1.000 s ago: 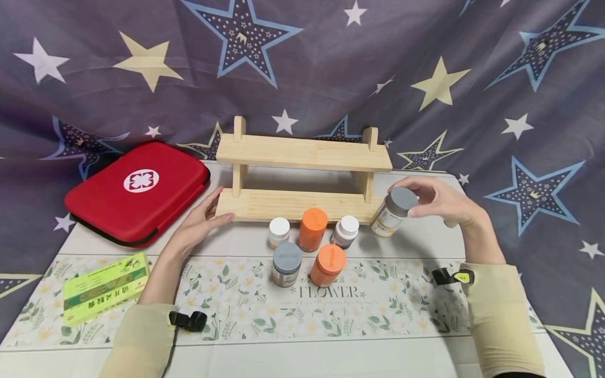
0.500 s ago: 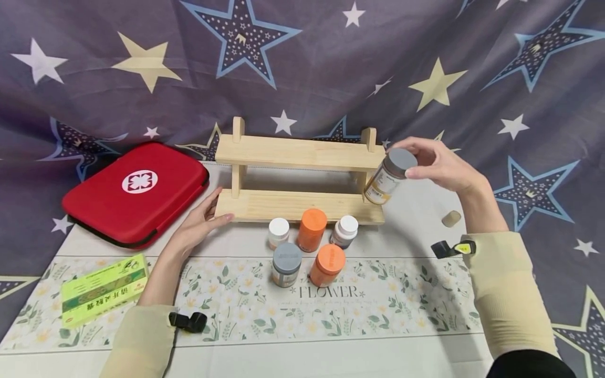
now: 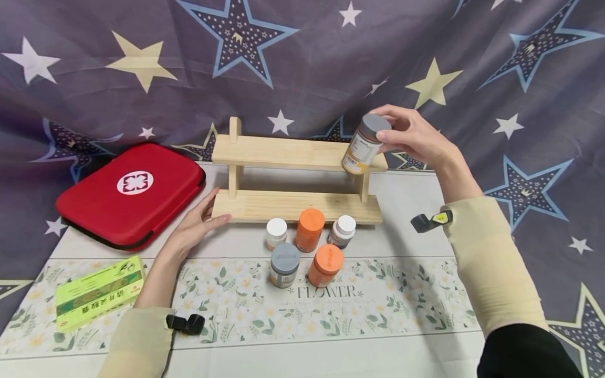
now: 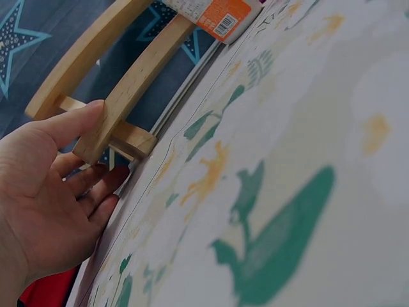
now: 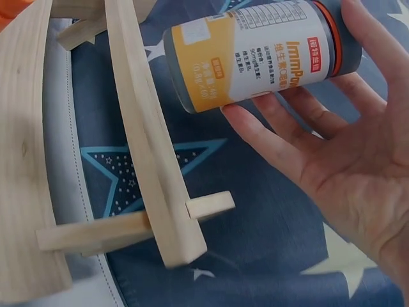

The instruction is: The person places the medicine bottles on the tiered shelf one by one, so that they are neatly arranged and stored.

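Note:
My right hand (image 3: 416, 136) holds a supplement bottle (image 3: 360, 149) by its grey cap, thumb on one side and fingers on the other. The bottle tilts, its base overlapping the right part of the upper board of a two-tier wooden shelf (image 3: 283, 151) in the head view. Its orange and white label (image 5: 255, 54) faces the right wrist camera. At the shelf's lower left end, my left hand (image 3: 194, 231) grips the board, thumb on the face and fingers curled behind and below.
Before the shelf stand two orange bottles (image 3: 309, 231), two white-capped bottles (image 3: 342, 231) and a grey-capped bottle (image 3: 284, 265). A red first-aid case (image 3: 132, 194) lies at left, with a green medicine box (image 3: 99, 294) nearer me. A starry curtain (image 3: 321, 68) hangs behind.
My right hand has raised the grey-capped bottle from beside the lower board's right end, moving it up and leftward to the upper board. My left hand keeps its place on the shelf.

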{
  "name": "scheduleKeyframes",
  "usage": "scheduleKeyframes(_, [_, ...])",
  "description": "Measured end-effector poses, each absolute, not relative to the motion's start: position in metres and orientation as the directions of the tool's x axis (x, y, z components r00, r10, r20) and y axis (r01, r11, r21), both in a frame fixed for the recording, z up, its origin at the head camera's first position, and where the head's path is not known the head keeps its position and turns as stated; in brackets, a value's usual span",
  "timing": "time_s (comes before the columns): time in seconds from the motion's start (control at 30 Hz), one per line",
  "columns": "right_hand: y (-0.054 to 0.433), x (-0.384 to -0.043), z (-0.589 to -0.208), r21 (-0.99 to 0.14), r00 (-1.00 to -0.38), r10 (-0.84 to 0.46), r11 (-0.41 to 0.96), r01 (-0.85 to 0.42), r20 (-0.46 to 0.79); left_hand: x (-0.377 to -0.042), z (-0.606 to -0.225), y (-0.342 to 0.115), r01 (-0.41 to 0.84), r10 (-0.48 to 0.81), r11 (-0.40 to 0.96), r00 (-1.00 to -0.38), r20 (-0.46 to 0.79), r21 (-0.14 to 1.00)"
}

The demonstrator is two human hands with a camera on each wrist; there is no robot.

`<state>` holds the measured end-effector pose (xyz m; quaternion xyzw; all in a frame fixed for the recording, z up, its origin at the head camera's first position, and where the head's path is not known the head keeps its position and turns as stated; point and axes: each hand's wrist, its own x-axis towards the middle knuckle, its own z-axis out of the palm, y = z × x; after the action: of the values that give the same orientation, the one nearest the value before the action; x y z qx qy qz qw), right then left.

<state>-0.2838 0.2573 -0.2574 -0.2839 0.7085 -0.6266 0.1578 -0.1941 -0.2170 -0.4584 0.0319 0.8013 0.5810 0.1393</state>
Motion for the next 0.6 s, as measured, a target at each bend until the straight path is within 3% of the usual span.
scheduleKeyframes(0.6, [0.175, -0.322, -0.244, -0.962, -0.825, -0.559, 0.166, -0.215, 0.087, -0.194, -0.456, -0.214, -0.132, 0.214, 0.303, -0.956, -0.202, 0.944])
